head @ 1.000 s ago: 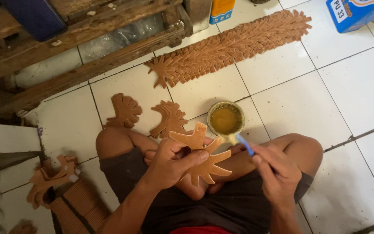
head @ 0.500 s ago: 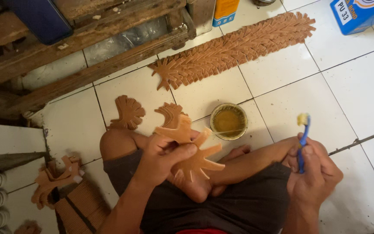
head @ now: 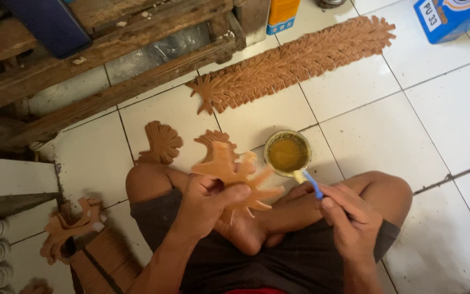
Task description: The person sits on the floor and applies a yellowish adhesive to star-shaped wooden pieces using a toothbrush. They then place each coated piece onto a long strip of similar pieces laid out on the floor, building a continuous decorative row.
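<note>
- Head view: left hand [head: 209,197] pinches a flat brown carved cutout [head: 234,173] above the crossed legs.
- Right hand [head: 349,216] is closed around a blue toothbrush [head: 309,182], bristles at the rim of a small cup of yellow-brown liquid [head: 287,153] on the white tile floor [head: 387,136].
- A long row of overlapping brown cutouts [head: 295,61] lies beyond.

shorts: dark grey | waistband: red strip | arms: bare, sleeveless | legs, feet: bare

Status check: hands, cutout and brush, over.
Left hand grips the wooden cutout. Right hand holds the blue brush, tip at the glue cup rim. Nothing between them.
</note>
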